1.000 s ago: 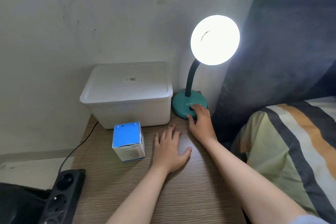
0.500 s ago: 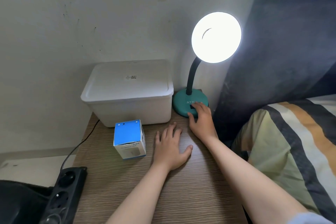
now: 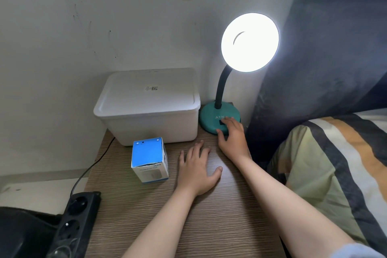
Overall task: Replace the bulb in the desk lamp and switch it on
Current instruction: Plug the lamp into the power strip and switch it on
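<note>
the right hand [image 3: 233, 137] reaches forward with its fingers loosely spread, fingertips resting on the teal base [image 3: 211, 120] of the desk lamp [image 3: 219, 98], right at the dark switch patch below the printed letters. that placement reads as a switch press: the fingers cover the switch, so its position cannot be told, but nothing is pinched or gripped. the left hand [image 3: 198, 168] lies flat, palm down, fingers spread on the wooden table [image 3: 209, 226], just beside the right wrist; it holds nothing and looks to be there simply to brace the body while the other arm stretches out.

the lamp stands at the table's far right corner, its base close against the white lidded bin [image 3: 146, 107], with the dark gooseneck rising to the round shade [image 3: 250, 42], which faces the camera and glows hard white (the bulb itself is lost in the glare). lit as it is, the task looks essentially done.

left of the left hand, near but apart from it, a small blue and white box [image 3: 149, 160] sits upright in front of the bin; its print reads humidifier, so whether it has anything to do with a bulb is unclear. a black cable runs off the table's left edge toward a power strip [image 3: 71, 222] lying lower down, likely feeding the lamp. a striped blanket [image 3: 335, 163] lies to the right.
</note>
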Demonstrator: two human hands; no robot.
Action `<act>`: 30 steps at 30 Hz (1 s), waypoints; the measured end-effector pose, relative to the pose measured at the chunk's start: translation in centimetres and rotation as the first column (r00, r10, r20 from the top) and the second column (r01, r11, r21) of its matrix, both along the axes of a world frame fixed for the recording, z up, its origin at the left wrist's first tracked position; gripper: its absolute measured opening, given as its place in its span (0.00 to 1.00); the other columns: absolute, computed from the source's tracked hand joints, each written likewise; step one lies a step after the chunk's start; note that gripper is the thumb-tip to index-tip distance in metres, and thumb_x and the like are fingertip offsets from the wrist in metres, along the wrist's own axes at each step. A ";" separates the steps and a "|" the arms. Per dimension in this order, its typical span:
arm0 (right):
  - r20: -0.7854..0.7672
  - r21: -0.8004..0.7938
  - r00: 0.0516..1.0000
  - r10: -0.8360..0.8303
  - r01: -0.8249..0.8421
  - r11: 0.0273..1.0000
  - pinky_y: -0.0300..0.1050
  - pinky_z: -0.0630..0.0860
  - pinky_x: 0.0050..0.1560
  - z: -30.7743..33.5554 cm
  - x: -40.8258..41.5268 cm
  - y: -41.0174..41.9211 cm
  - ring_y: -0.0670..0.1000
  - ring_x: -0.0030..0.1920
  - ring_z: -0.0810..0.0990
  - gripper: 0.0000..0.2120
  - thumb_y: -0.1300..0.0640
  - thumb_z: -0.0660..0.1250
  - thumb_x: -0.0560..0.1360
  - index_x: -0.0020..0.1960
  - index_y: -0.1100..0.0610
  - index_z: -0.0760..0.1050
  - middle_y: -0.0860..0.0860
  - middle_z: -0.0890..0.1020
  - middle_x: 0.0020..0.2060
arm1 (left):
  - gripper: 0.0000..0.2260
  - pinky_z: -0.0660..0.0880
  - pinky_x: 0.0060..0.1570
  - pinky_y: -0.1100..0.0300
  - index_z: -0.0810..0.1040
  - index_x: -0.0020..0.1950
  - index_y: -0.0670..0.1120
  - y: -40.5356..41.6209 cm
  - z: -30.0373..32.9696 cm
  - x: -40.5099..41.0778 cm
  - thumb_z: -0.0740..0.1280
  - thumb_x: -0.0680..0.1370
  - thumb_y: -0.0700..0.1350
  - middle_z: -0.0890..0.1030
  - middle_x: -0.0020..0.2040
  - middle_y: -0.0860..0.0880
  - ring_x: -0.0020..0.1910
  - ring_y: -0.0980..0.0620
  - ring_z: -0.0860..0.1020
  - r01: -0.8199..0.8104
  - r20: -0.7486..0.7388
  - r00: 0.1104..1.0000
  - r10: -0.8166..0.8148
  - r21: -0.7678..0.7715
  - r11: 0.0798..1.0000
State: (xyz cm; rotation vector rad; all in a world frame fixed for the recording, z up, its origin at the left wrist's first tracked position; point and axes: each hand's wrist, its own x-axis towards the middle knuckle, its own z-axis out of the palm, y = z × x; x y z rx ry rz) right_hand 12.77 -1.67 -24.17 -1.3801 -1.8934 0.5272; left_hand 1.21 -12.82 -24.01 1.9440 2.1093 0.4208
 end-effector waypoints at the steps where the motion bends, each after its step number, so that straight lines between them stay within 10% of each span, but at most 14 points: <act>1: 0.002 0.005 1.000 0.000 0.000 1.000 0.38 0.59 0.66 0.1 0.0 0.0 0.53 0.67 0.67 0.19 0.57 0.66 0.75 0.65 0.59 0.72 0.55 0.75 0.64 | 0.30 0.47 0.73 0.45 0.61 0.71 0.54 0.0 0.0 0.0 0.57 0.72 0.65 0.56 0.76 0.52 0.75 0.51 0.55 0.000 -0.001 1.000 0.000 -0.001 1.000; 30: 0.106 -0.035 0.994 0.020 -0.016 0.999 0.50 0.58 0.74 0.2 -0.1 -0.4 0.54 0.73 0.63 0.22 0.56 0.63 0.76 0.69 0.59 0.66 0.56 0.70 0.69 | 0.30 0.46 0.73 0.42 0.62 0.71 0.53 -0.1 -0.1 -0.1 0.59 0.73 0.64 0.57 0.76 0.51 0.75 0.51 0.54 0.026 0.086 0.996 -0.027 0.015 1.000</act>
